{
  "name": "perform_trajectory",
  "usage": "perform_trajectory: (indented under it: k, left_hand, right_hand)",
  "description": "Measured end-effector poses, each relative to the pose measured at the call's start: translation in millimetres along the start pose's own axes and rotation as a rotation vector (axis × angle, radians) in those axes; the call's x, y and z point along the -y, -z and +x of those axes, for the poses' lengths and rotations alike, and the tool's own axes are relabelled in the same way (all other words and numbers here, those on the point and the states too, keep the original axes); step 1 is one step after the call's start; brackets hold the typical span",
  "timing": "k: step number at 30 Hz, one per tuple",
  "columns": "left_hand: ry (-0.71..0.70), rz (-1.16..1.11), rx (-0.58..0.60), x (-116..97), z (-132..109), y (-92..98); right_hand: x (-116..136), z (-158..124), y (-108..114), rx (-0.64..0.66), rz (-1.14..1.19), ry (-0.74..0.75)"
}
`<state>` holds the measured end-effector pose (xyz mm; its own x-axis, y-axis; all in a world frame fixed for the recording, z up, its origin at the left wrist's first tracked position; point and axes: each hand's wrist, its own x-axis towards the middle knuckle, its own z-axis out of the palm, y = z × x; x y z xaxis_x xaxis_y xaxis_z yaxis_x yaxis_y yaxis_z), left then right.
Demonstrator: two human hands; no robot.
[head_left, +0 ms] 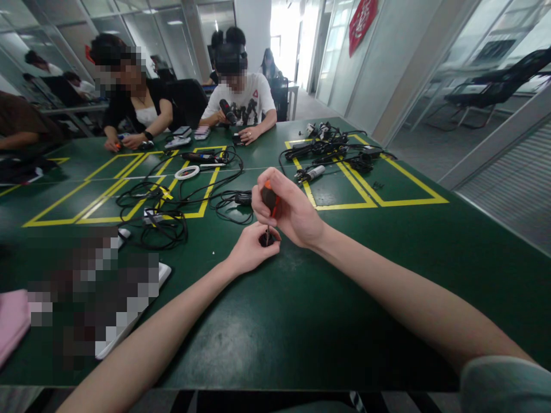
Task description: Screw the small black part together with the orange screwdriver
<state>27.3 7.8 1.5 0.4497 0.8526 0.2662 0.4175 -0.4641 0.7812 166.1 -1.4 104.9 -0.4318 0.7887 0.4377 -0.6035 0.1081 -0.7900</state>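
Note:
My right hand (293,206) is closed around the orange and dark handle of a screwdriver (270,198). Its thin shaft points straight down to a small black part (266,238). Curled about that part is my left hand (252,246), which holds it just above the green table. The fingers hide most of the black part, so its kind cannot be made out. Whether the tip sits in a screw is too small to tell.
Tangled black cables (161,226) lie to the left on the green table (241,338), and more cables with plugs (322,149) at the right rear. A white tape roll (186,172) lies among yellow tape outlines. Two people work across the table, one with a power drill (227,110).

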Motion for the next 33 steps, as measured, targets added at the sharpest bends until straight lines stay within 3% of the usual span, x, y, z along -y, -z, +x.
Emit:
perform_trajectory:
  k: [9,12,18,23,28,33]
  left_hand:
    - [-0.035,0.046,0.142,2,0,11.7]
    - [-0.044,0.05,0.142,2,0,12.5]
    - [-0.038,0.045,0.142,3,0,10.5]
    - [-0.049,0.028,0.139,4,0,8.5]
    - [-0.052,0.179,0.138,7,1,8.7]
    - [-0.055,0.216,0.259,10,4,15.7]
  right_hand:
    - [2,2,2,-0.044,-0.018,-0.02]
    - [1,1,3,-0.022,-0.004,0.015]
    - [4,1,1,0.012,-0.02,-0.065]
    - [5,-1,0,0.02,-0.007,-0.014]
    - [9,-1,2,0.031,-0.05,-0.077]
    - [12,-5,6,0.027,-0.011,-0.058]
